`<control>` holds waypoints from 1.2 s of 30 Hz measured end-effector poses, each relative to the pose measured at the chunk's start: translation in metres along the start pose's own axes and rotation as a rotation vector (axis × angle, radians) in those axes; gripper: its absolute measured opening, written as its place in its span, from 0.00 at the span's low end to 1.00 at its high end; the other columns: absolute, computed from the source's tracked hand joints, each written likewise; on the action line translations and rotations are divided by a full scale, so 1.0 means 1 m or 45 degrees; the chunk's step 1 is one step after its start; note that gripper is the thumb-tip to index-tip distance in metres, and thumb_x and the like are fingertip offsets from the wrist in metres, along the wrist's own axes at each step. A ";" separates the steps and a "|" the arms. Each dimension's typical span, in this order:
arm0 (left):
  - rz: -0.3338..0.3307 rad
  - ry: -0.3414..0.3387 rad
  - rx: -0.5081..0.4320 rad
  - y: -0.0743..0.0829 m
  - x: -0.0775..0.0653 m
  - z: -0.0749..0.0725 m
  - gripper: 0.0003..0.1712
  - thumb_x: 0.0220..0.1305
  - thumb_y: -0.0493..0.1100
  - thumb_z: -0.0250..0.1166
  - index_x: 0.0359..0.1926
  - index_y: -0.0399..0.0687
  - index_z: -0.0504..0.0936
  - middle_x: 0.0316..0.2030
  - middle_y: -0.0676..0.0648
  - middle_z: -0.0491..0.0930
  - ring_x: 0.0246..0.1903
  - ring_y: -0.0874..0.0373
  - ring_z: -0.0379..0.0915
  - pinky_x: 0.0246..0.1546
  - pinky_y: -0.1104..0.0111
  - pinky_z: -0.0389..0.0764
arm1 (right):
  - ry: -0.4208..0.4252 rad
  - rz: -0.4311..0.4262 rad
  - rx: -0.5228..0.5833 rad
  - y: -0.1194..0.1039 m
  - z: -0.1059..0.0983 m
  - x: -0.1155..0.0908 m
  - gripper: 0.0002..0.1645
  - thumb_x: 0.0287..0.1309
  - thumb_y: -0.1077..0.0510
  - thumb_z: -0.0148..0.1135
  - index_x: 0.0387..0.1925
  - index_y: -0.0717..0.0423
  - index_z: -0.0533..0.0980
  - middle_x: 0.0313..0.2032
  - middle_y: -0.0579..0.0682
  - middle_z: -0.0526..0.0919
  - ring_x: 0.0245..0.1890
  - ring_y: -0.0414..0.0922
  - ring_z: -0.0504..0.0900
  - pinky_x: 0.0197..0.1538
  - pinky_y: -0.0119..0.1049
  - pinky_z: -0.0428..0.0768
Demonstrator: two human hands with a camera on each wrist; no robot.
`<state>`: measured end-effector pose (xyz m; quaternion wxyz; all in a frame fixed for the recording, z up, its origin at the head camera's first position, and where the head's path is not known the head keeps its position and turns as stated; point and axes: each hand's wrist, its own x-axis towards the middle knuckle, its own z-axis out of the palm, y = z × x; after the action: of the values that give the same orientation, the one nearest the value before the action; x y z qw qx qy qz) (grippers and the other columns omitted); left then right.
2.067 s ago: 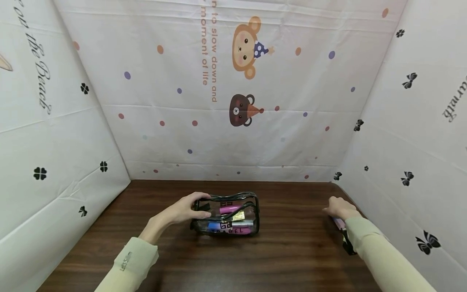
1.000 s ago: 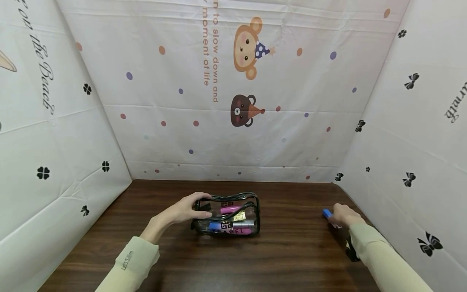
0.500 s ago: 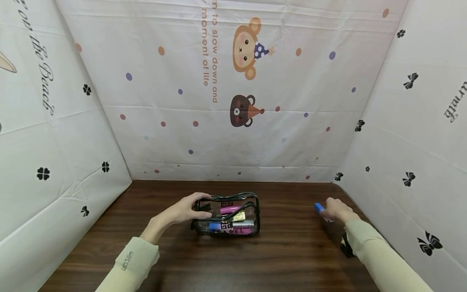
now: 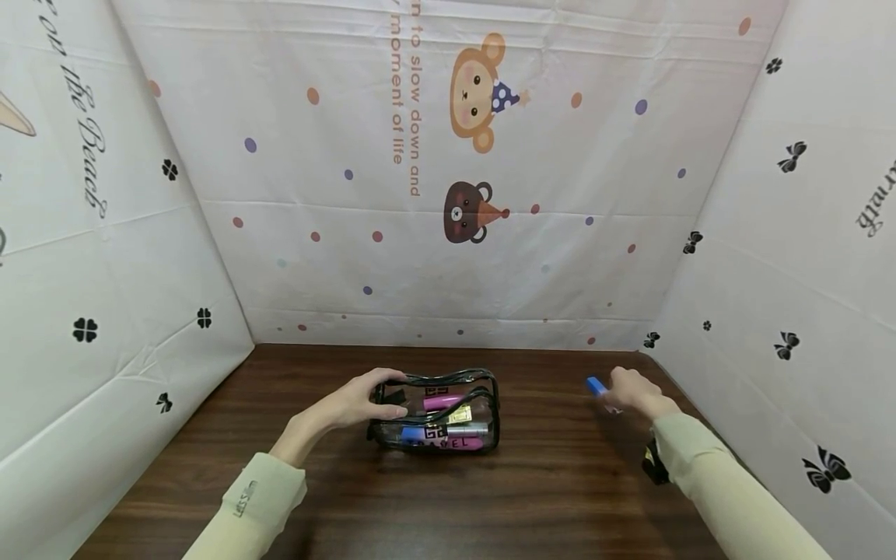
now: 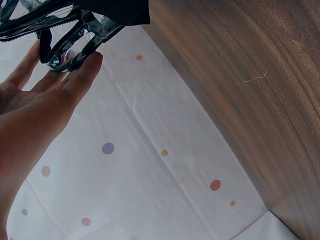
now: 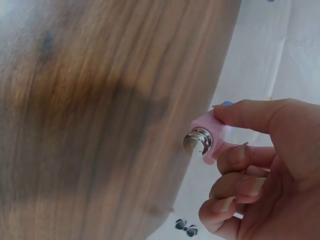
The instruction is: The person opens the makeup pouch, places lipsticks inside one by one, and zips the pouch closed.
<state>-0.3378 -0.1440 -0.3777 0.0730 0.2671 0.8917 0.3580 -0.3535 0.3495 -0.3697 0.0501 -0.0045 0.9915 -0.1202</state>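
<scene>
A clear cosmetic bag (image 4: 490,424) with black trim lies in the middle of the wooden table. Inside are a bright pink tube (image 4: 442,402), a blue-ended tube (image 4: 411,434) and other small items. My left hand (image 4: 365,400) grips the bag's left end, thumb at the near side and fingers at the far side; in the left wrist view its fingertips touch the black rim (image 5: 75,62). To the right, above the table, my right hand (image 4: 633,389) pinches a small pink-and-blue tube (image 6: 212,126) with a silver end between thumb and fingers, blue end (image 4: 596,386) toward the bag.
The dark wooden table (image 4: 553,505) meets a white printed cloth wall (image 4: 560,272) at the back. Similar cloth walls stand on the left (image 4: 119,295) and right (image 4: 742,264). A small black object (image 4: 654,464) shows beneath the right cuff.
My right hand first sits low at the right side, then shows the blue end of the tube and moves left and away toward the back with it. The left hand and bag stay put.
</scene>
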 end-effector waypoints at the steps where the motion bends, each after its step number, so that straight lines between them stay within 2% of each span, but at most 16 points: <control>1: 0.000 0.002 0.001 0.000 0.000 0.000 0.37 0.60 0.60 0.66 0.67 0.55 0.67 0.70 0.43 0.62 0.70 0.42 0.56 0.64 0.42 0.64 | 0.003 -0.006 0.000 -0.002 -0.001 0.000 0.15 0.58 0.56 0.59 0.20 0.58 0.80 0.19 0.49 0.79 0.21 0.44 0.73 0.24 0.38 0.67; 6: 0.007 0.010 0.010 0.001 0.000 0.000 0.37 0.60 0.60 0.66 0.67 0.54 0.68 0.69 0.43 0.63 0.70 0.42 0.57 0.64 0.43 0.64 | 0.008 -0.021 0.001 -0.015 -0.004 0.001 0.15 0.57 0.55 0.60 0.17 0.55 0.79 0.18 0.48 0.79 0.20 0.42 0.71 0.24 0.36 0.65; 12: 0.018 0.012 0.012 0.001 0.000 0.001 0.37 0.60 0.59 0.66 0.67 0.53 0.68 0.69 0.43 0.64 0.69 0.42 0.58 0.64 0.43 0.64 | 0.008 -0.054 -0.002 -0.030 -0.007 0.005 0.16 0.59 0.54 0.59 0.18 0.55 0.79 0.17 0.47 0.78 0.19 0.41 0.67 0.24 0.34 0.61; 18: 0.012 0.009 0.007 0.002 0.000 0.000 0.38 0.60 0.59 0.66 0.67 0.53 0.68 0.69 0.43 0.63 0.70 0.42 0.57 0.64 0.43 0.64 | 0.009 -0.087 -0.005 -0.045 -0.012 0.006 0.18 0.61 0.54 0.59 0.18 0.56 0.79 0.17 0.48 0.79 0.18 0.40 0.67 0.23 0.33 0.61; 24: 0.007 0.005 0.006 0.001 0.000 0.000 0.38 0.60 0.60 0.66 0.67 0.53 0.68 0.69 0.43 0.63 0.70 0.42 0.57 0.64 0.43 0.64 | 0.022 -0.151 0.006 -0.055 -0.016 0.010 0.20 0.59 0.53 0.60 0.15 0.56 0.79 0.10 0.43 0.71 0.14 0.37 0.58 0.20 0.29 0.55; 29: 0.001 0.000 0.004 0.000 0.001 -0.001 0.37 0.60 0.60 0.66 0.67 0.54 0.68 0.69 0.43 0.63 0.70 0.42 0.57 0.64 0.43 0.64 | 0.036 -0.207 0.022 -0.065 -0.020 0.011 0.21 0.59 0.53 0.60 0.12 0.55 0.76 0.09 0.40 0.64 0.13 0.36 0.55 0.19 0.28 0.53; 36: 0.001 -0.001 0.006 0.000 0.000 -0.001 0.38 0.60 0.61 0.66 0.67 0.55 0.68 0.69 0.44 0.63 0.70 0.43 0.57 0.65 0.43 0.64 | 0.041 -0.256 0.046 -0.084 -0.023 0.008 0.20 0.60 0.54 0.61 0.14 0.56 0.78 0.09 0.41 0.67 0.13 0.36 0.57 0.19 0.28 0.53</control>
<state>-0.3379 -0.1444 -0.3767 0.0725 0.2679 0.8924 0.3559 -0.3643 0.2734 -0.3278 0.0218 -0.1012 0.9843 -0.1426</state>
